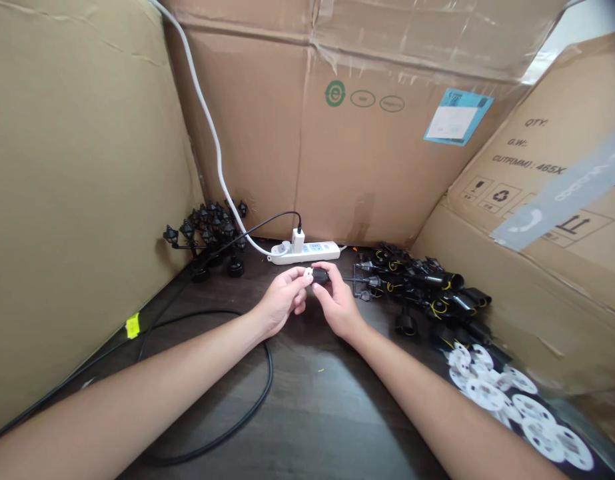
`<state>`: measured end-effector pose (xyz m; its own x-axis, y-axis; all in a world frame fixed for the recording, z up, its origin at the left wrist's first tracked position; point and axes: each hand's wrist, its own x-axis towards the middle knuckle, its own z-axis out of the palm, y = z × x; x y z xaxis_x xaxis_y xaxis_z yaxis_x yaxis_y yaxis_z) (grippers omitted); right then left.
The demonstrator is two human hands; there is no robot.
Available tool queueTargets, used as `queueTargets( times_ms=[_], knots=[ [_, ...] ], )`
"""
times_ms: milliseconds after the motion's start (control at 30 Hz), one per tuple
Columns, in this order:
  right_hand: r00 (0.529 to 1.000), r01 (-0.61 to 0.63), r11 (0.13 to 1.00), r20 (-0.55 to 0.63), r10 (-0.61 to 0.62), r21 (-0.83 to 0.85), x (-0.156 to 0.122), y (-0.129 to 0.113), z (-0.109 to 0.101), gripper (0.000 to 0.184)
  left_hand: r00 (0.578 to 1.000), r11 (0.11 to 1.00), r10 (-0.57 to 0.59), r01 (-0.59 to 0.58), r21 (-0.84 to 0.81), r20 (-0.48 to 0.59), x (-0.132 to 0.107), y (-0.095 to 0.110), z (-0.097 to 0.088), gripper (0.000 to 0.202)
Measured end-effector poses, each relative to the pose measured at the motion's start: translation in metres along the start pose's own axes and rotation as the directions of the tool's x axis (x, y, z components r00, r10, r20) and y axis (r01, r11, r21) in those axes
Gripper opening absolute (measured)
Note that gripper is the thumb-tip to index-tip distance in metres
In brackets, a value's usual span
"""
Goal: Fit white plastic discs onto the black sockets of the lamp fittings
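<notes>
My left hand and my right hand meet in front of me, pinching a small black plastic part with a white round piece against its left end. The fingers hide much of the part, so its exact shape is unclear. To the right of my right hand lies a heap of black plugs with thin yellow wires. Left of my left hand stands a cluster of black branched plastic parts.
A white power strip with a white charger sits against the cardboard back wall. A black cable loops on the dark wood table. White printed discs lie front right.
</notes>
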<state>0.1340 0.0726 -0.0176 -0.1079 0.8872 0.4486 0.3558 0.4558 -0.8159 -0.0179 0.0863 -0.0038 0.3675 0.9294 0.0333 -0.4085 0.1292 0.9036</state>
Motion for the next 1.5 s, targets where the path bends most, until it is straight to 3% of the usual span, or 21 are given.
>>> queueTargets(
  times_ms=[800,1067,1500],
  knots=[
    [0.996,0.045,0.999,0.077,-0.043,-0.025,-0.003,-0.0022,0.0009,0.036,0.999,0.996,-0.037,0.037,-0.083,0.002,0.002,-0.0013,-0.0024,0.024],
    [0.996,0.062,0.988,0.077,-0.052,-0.142,-0.0037,0.0001,-0.0002,0.039,0.997,0.985,-0.075,0.08,-0.15,0.036,0.0033,0.0031,-0.0045,0.028],
    [0.995,0.066,0.988,0.08,-0.055,-0.139,-0.0042,0.0002,0.0008,0.039,0.998,0.987,-0.061,0.059,-0.152,-0.003,0.0044,-0.0005,-0.0034,0.031]
  ],
)
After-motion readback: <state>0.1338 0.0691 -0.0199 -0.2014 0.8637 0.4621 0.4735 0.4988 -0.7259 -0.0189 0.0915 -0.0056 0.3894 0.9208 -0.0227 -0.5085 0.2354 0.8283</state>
